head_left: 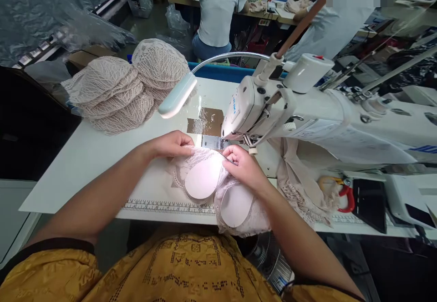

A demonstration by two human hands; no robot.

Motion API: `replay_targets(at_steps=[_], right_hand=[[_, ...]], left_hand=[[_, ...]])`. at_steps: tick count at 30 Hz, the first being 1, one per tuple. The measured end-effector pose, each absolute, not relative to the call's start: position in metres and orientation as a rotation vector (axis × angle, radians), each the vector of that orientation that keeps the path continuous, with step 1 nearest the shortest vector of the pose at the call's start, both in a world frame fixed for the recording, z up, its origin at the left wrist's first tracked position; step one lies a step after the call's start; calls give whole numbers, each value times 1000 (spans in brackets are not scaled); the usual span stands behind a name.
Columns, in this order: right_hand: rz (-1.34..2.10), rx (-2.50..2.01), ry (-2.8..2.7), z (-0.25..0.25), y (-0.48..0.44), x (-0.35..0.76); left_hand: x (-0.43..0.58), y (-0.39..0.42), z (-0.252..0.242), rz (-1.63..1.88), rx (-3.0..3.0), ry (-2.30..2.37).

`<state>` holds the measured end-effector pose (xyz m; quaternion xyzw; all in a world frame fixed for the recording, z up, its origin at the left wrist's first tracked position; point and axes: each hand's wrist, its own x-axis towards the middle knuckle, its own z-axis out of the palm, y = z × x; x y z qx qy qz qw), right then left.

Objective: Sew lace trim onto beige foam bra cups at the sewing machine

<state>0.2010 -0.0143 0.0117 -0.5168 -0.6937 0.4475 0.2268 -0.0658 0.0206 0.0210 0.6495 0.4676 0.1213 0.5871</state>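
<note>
A pale pink lace bra (202,178) with two smooth moulded cups lies in front of me, its lower cup hanging over the table's front edge. My left hand (176,143) pinches the lace at its upper left edge. With thumb and fingers closed, my right hand (241,163) grips the bra's upper edge near the middle. A thin dark item (230,159) shows at those right fingertips; its kind is unclear. Just beyond both hands are the needle and presser foot (223,142) of a white sewing machine (259,106). The fabric is apart from the needle, as far as I see.
Stacked lace cups (112,94) sit at the back left. A lit lamp (178,96) arches over the table (102,165). Right of the machine lie more beige lace (300,188), red-handled scissors (346,198) and a black tablet (369,204). Two people work beyond.
</note>
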Motion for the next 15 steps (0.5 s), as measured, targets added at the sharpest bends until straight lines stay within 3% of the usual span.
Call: replay_targets(at_steps=[7,11,15], right_hand=[[875,-1627,-2204,7,-16,205],[850,-1575,-2205,6,-17,206],[690,-1522,-2241,3,-17,211]], left_hand=[[-30,40,27,352,2290,1378],[-20,17,28,476,2424,1486],[-5,-8,23,308,2540,1376]])
